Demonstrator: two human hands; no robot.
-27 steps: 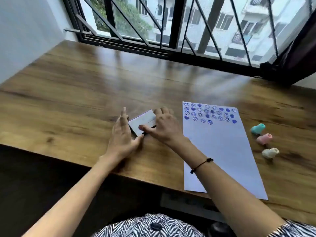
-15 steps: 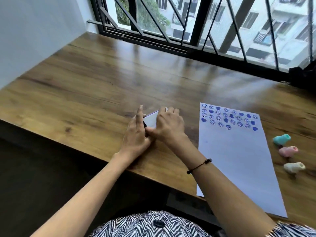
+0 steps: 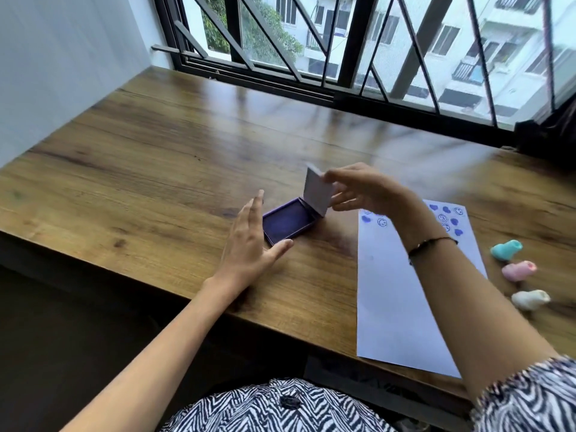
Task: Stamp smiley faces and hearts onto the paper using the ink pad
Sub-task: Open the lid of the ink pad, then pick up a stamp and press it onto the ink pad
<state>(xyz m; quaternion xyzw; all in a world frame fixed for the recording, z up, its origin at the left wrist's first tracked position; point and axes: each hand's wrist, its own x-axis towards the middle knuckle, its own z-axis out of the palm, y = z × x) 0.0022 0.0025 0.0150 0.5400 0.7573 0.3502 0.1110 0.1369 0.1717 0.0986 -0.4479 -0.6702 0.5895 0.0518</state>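
The purple ink pad (image 3: 288, 225) lies open on the wooden table (image 3: 156, 169), its white lid (image 3: 317, 192) tilted up. My right hand (image 3: 361, 190) pinches the lid's upper edge. My left hand (image 3: 251, 244) rests flat against the pad's near-left side, fingers spread, thumb at the case's front corner. To the right lies the white paper (image 3: 402, 294) with blue smiley faces and hearts stamped along its top; my right forearm hides part of them. Three small stamps sit right of the paper: teal (image 3: 505, 250), pink (image 3: 518, 270) and white (image 3: 530, 299).
A barred window (image 3: 343, 48) runs along the table's far edge. A white wall (image 3: 62, 63) stands on the left. A dark object (image 3: 548, 135) sits at the far right corner. The table's near edge drops off just below my left wrist.
The ink pad was shut under both hands. My right hand has now swung the lid up, showing the purple pad, while my left hand steadies the base. The camera has shifted left.
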